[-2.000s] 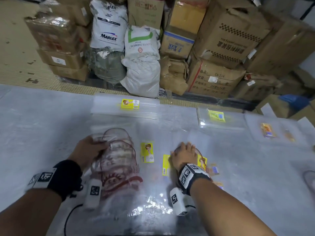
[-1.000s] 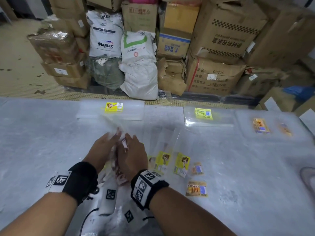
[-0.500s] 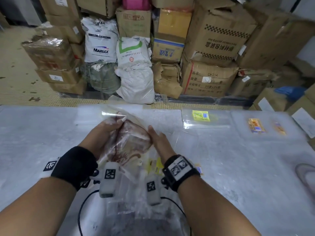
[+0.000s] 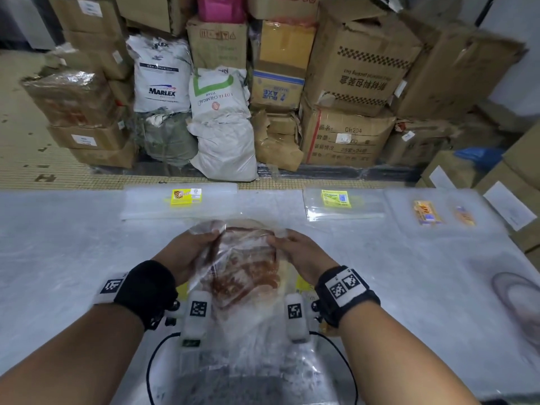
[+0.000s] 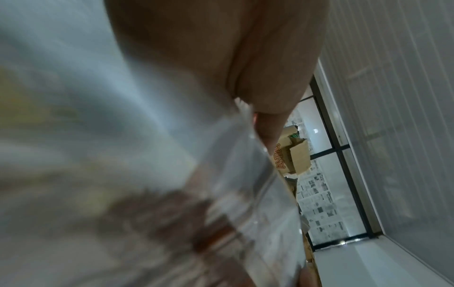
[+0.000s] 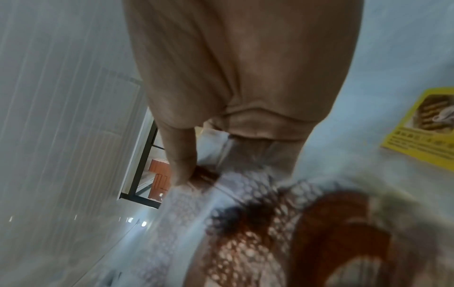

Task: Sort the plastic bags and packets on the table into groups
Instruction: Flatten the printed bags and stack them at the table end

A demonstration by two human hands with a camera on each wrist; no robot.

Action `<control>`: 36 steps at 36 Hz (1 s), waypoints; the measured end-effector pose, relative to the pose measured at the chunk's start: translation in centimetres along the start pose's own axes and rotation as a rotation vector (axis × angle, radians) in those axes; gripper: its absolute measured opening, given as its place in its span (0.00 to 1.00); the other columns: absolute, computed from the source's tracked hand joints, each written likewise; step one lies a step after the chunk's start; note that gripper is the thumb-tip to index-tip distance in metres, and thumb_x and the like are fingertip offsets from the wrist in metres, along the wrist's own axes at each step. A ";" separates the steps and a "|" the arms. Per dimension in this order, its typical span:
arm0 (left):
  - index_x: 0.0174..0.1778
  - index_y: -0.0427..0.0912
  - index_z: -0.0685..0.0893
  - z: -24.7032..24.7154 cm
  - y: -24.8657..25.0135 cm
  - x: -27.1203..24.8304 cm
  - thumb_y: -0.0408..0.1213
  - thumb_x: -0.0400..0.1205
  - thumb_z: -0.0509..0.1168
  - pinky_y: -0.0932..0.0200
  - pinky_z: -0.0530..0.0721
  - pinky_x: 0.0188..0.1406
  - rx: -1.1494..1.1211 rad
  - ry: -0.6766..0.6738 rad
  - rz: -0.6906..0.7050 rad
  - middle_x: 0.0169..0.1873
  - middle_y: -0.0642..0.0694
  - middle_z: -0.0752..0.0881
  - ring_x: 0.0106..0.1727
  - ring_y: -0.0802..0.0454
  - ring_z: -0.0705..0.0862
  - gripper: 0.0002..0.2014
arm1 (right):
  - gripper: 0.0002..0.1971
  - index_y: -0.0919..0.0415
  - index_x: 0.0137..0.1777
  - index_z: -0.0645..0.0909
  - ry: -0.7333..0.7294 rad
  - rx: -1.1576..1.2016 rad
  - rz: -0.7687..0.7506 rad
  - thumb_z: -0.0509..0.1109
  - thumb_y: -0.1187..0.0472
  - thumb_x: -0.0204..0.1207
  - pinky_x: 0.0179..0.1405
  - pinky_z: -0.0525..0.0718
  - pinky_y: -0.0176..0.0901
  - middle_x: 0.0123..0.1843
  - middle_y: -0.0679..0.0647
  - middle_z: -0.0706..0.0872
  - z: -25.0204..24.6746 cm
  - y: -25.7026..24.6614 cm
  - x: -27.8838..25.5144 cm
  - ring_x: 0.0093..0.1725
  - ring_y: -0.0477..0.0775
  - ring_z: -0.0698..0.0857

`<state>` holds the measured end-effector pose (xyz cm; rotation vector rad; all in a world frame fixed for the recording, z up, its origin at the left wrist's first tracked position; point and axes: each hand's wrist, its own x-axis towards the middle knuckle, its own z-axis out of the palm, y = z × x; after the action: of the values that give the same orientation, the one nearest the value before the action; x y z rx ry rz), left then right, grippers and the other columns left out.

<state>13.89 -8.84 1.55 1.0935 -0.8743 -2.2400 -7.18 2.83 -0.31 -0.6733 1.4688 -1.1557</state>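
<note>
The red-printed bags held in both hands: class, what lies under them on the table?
Under the red-printed bags, yellow labels peek out beside the right hand. Anything else beneath is covered.

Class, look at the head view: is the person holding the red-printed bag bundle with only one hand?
No: the left hand and the right hand each grip a side of the bundle.
</note>
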 end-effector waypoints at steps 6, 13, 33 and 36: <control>0.50 0.42 0.88 1.6 0.6 -0.4 0.34 0.84 0.64 0.61 0.88 0.35 0.281 -0.116 0.119 0.45 0.45 0.91 0.40 0.52 0.90 0.07 | 0.13 0.70 0.53 0.81 0.127 0.036 -0.015 0.75 0.59 0.78 0.42 0.84 0.52 0.48 0.70 0.88 -0.6 -1.2 -0.1 0.41 0.61 0.86; 0.68 0.42 0.76 1.2 -2.0 0.8 0.30 0.79 0.73 0.51 0.88 0.32 0.583 0.086 -0.037 0.47 0.36 0.88 0.35 0.44 0.88 0.23 | 0.36 0.62 0.71 0.73 0.295 -0.022 0.093 0.78 0.45 0.68 0.63 0.85 0.52 0.62 0.57 0.87 -1.5 0.4 0.8 0.59 0.56 0.87; 0.76 0.50 0.71 -1.1 -8.6 5.1 0.40 0.48 0.74 0.32 0.89 0.47 0.884 0.112 -0.096 0.64 0.35 0.82 0.55 0.34 0.87 0.53 | 0.11 0.61 0.45 0.79 0.232 -0.379 0.282 0.74 0.62 0.63 0.33 0.80 0.46 0.39 0.58 0.84 -3.4 2.9 -2.6 0.36 0.56 0.83; 0.75 0.47 0.73 1.1 -7.7 3.7 0.35 0.57 0.75 0.37 0.88 0.56 0.865 0.105 0.001 0.60 0.41 0.84 0.56 0.40 0.86 0.45 | 0.16 0.63 0.57 0.76 0.183 -0.280 0.249 0.71 0.68 0.69 0.35 0.87 0.48 0.52 0.59 0.84 -3.6 2.9 -3.6 0.43 0.55 0.85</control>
<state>9.82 -5.75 -5.37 1.5286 -1.8705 -1.7721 -9.20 8.08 -1.79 -0.5633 1.8358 -0.8448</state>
